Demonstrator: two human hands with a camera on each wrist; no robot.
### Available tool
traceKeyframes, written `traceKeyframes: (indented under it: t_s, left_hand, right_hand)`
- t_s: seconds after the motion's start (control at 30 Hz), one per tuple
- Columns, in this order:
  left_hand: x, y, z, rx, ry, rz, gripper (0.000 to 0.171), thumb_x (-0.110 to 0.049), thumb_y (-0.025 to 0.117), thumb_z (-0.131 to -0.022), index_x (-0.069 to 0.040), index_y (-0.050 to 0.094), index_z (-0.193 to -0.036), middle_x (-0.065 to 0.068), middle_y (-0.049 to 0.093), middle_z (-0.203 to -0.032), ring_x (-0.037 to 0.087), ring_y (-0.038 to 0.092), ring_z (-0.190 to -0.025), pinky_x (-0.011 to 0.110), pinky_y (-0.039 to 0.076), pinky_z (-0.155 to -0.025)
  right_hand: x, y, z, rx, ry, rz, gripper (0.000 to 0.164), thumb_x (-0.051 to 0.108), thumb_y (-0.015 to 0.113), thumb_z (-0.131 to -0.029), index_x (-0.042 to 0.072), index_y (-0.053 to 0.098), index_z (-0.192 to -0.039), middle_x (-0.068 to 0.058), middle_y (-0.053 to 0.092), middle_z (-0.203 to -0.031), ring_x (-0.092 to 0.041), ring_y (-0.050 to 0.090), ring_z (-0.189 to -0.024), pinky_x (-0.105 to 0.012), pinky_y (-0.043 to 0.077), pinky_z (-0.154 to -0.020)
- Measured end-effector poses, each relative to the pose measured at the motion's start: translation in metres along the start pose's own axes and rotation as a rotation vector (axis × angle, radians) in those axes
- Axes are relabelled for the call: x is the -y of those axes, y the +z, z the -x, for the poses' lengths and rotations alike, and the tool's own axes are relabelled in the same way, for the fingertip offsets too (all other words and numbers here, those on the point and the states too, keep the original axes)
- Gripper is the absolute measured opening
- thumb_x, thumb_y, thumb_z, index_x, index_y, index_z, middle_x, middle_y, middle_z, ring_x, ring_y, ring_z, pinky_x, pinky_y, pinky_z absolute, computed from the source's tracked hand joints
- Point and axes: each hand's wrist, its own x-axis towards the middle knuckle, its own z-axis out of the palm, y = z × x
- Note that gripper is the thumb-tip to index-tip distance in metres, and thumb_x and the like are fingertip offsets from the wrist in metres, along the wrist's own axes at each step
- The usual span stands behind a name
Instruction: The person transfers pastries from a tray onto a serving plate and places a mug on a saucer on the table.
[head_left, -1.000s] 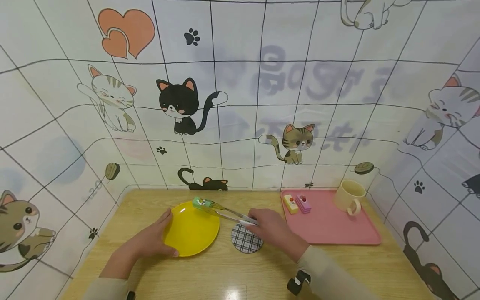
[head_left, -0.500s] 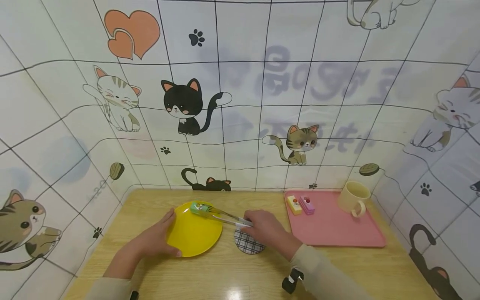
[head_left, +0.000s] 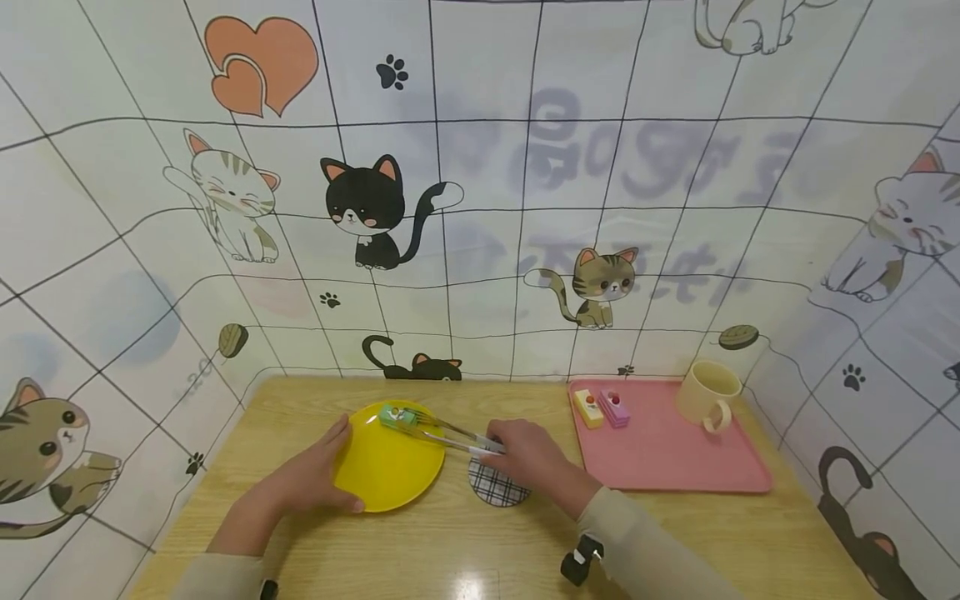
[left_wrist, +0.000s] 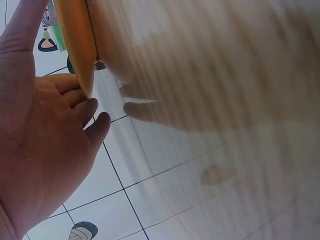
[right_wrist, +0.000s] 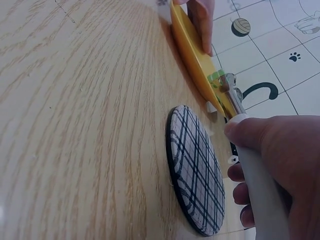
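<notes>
The yellow plate (head_left: 393,467) lies on the wooden table, and my left hand (head_left: 307,479) grips its left edge. In the left wrist view, the left fingers (left_wrist: 82,100) curl at the plate's rim. My right hand (head_left: 536,458) holds a pair of tongs (head_left: 450,437) by their white handle (right_wrist: 260,190). The tongs reach left over the plate, their metal tips around a green toy cake slice (head_left: 395,415) near the plate's back rim. From the right wrist, the green slice (right_wrist: 216,76) shows at the plate's surface beside the tong tips.
A plaid round coaster (head_left: 497,486) lies below the right hand. On the right, a pink tray (head_left: 675,458) holds a yellow toy cake slice (head_left: 588,408), a pink one (head_left: 615,408) and a cream mug (head_left: 708,393). Walls with printed cats surround the table.
The tongs have lowered the green slice onto the plate, moving slightly left toward its back. The right hand moved left with them. Over the last half second little has shifted.
</notes>
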Motion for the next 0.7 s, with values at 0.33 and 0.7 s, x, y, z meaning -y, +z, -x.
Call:
traceKeyframes:
  t_s: [0.33, 0.7]
  left_hand:
    - [-0.0012, -0.0007, -0.0002, 0.0, 0.0, 0.001, 0.143, -0.054, 0.103, -0.072, 0.009, 0.021, -0.171, 0.03, 0.007, -0.181, 0.055, 0.022, -0.163, 0.068, 0.026, -0.129]
    - [-0.0011, 0.0, -0.0005, 0.007, -0.013, 0.004, 0.143, -0.055, 0.103, -0.072, 0.007, 0.022, -0.172, 0.028, 0.006, -0.182, 0.055, 0.023, -0.163, 0.069, 0.026, -0.129]
  right_hand:
    - [-0.0027, 0.0003, 0.0015, -0.02, -0.014, -0.036, 0.033, 0.039, 0.092, -0.092, 0.017, 0.071, -0.106, 0.011, 0.065, -0.084, -0.011, 0.058, -0.073, -0.03, 0.053, -0.065]
    - [-0.0049, -0.0018, 0.0098, -0.096, 0.055, -0.107, 0.04, 0.044, 0.093, -0.091, 0.017, 0.072, -0.112, 0.009, 0.062, -0.082, -0.014, 0.057, -0.074, -0.031, 0.05, -0.062]
